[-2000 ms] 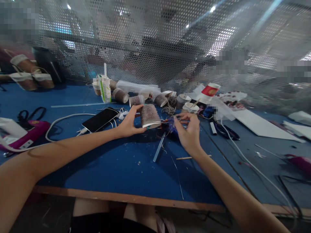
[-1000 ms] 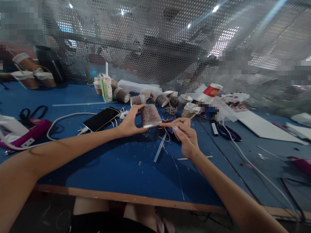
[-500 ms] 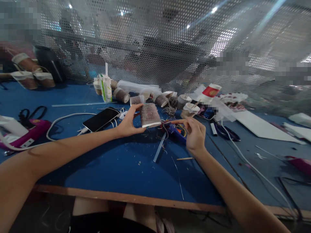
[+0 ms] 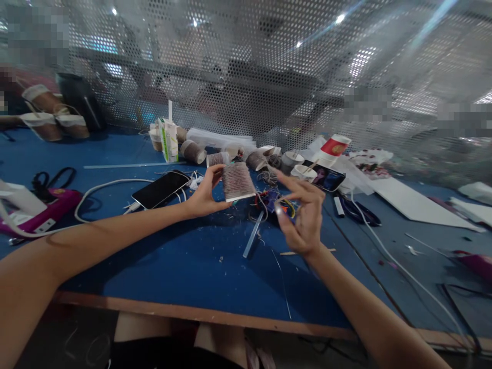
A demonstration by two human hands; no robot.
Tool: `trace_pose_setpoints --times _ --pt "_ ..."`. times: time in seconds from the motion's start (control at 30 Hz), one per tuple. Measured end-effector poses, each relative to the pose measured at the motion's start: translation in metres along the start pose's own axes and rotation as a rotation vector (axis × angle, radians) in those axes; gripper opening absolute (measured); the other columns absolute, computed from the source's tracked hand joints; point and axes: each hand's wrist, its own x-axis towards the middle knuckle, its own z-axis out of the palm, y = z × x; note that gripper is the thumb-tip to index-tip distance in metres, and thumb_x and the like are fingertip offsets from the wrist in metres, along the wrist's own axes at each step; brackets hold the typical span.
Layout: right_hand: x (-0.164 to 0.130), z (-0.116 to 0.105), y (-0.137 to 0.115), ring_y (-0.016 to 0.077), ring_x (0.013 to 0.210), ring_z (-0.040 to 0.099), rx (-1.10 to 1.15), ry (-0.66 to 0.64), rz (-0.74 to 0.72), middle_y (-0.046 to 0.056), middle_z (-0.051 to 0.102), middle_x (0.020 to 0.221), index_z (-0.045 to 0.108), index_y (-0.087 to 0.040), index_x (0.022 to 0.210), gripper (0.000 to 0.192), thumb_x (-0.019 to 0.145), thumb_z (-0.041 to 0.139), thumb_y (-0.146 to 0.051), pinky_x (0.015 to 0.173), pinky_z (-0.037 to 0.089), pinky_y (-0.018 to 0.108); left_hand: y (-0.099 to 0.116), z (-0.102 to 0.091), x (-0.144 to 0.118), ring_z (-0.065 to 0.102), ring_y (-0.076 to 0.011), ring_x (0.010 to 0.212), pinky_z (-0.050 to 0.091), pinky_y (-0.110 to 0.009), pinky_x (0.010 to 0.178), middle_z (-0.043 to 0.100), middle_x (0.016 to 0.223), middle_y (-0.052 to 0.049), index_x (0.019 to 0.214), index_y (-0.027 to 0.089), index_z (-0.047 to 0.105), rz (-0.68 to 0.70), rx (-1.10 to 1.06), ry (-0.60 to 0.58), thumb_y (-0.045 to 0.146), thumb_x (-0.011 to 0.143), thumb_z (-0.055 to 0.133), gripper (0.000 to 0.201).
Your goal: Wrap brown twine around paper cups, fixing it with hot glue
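Perforated screen (image 4: 238,46) — bright lights (image 4: 340,19), blue table (image 4: 172,271)

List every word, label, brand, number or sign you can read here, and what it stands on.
No text can be read.
Carton: green marks, too blurred to read.
Red-and-white cup: gold emblem, too small to make out.
Lit phone: screen too small to read.
Thread-wrapped cup in the left hand: no lettering on the visible side.

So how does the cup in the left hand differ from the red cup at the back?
The held cup is wound with brownish thread; the red cup has a printed side. The left hand grips the held cup, while the red cup sits untouched. Both show white edges.
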Motion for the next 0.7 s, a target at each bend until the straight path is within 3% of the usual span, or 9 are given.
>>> trace_pose_setpoints --times 0.07,0.13,0.2,0.33,0.43,0.5,0.57,0.7 --pt "-0.002 0.000 -0.008 0.0352 0.131 0.045 -0.087 -0.098 -0.242 0.006 0.065 0.131 0.045 -0.028 0.100 0.026 0.079 0.057 -0.017 0.102 0.034 0.061 0.002 0.001 0.000 0.047 -0.0316 0.137 0.038 -0.053 0.118 0.042 0.139 -0.015 0.134 0.026 0.025 0.002 -0.026 0.016 0.047 0.076 0.076 0.079" --pt "-0.002 0.001 -0.010 0.0358 0.134 0.044 -0.155 -0.151 -0.349 0.005 0.067 0.130 0.046 -0.028 0.098 0.025 0.079 0.055 -0.015 0.100 0.037 0.060 0.003 0.002 0.001 0.048 -0.0316 0.135 0.040 -0.054 0.116 0.043 0.138 -0.014 0.133 0.028 0.027 0.023 -0.058 0.035 0.047 0.075 0.077 0.079" --pt "-0.001 0.002 -0.006 0.0356 0.135 0.045 -0.205 -0.171 -0.357 0.005 0.067 0.129 0.047 -0.027 0.095 0.020 0.080 0.053 -0.015 0.100 0.038 0.059 0.002 0.003 0.002 0.048 -0.0313 0.134 0.040 -0.053 0.116 0.043 0.137 -0.013 0.131 0.029 0.028 0.046 -0.093 0.052 0.048 0.074 0.077 0.078" --pt "0.001 0.002 0.002 0.0343 0.131 0.051 -0.287 -0.092 -0.377 0.010 0.066 0.126 0.053 -0.025 0.097 0.018 0.082 0.053 -0.015 0.099 0.042 0.055 -0.003 0.004 0.003 0.051 -0.0301 0.130 0.042 -0.054 0.113 0.043 0.134 -0.010 0.126 0.030 0.030 0.024 -0.158 0.093 0.052 0.072 0.079 0.076" --pt "0.002 0.003 0.003 0.0328 0.124 0.057 -0.323 -0.102 -0.420 0.011 0.070 0.107 0.058 -0.022 0.106 0.024 0.084 0.052 -0.014 0.097 0.045 0.052 -0.007 0.003 0.003 0.052 -0.0289 0.127 0.044 -0.054 0.110 0.042 0.132 -0.008 0.125 0.032 0.029 -0.025 -0.183 0.157 0.054 0.069 0.081 0.079" --pt "0.003 0.004 0.004 0.0305 0.113 0.063 -0.334 -0.143 -0.444 0.009 0.071 0.094 0.059 -0.021 0.099 0.018 0.085 0.051 -0.014 0.093 0.047 0.049 -0.009 0.003 0.003 0.052 -0.0284 0.127 0.044 -0.053 0.110 0.041 0.133 -0.008 0.124 0.032 0.029 -0.042 -0.201 0.186 0.054 0.068 0.082 0.080" --pt "0.001 0.005 0.006 0.0251 0.092 0.068 -0.324 -0.123 -0.408 0.006 0.069 0.083 0.057 -0.022 0.087 0.010 0.086 0.051 -0.014 0.083 0.049 0.044 -0.010 0.002 0.003 0.051 -0.0280 0.128 0.042 -0.053 0.111 0.041 0.135 -0.007 0.125 0.033 0.029 -0.031 -0.219 0.193 0.053 0.068 0.082 0.080" --pt "-0.001 0.006 0.011 0.0160 0.063 0.057 -0.247 0.105 -0.158 -0.001 0.056 0.070 0.048 -0.024 0.082 0.011 0.087 0.055 -0.017 0.063 0.047 0.034 -0.012 0.002 0.005 0.040 -0.0300 0.139 0.029 -0.054 0.121 0.040 0.139 -0.008 0.130 0.034 0.027 0.052 -0.211 0.153 0.051 0.069 0.082 0.084"
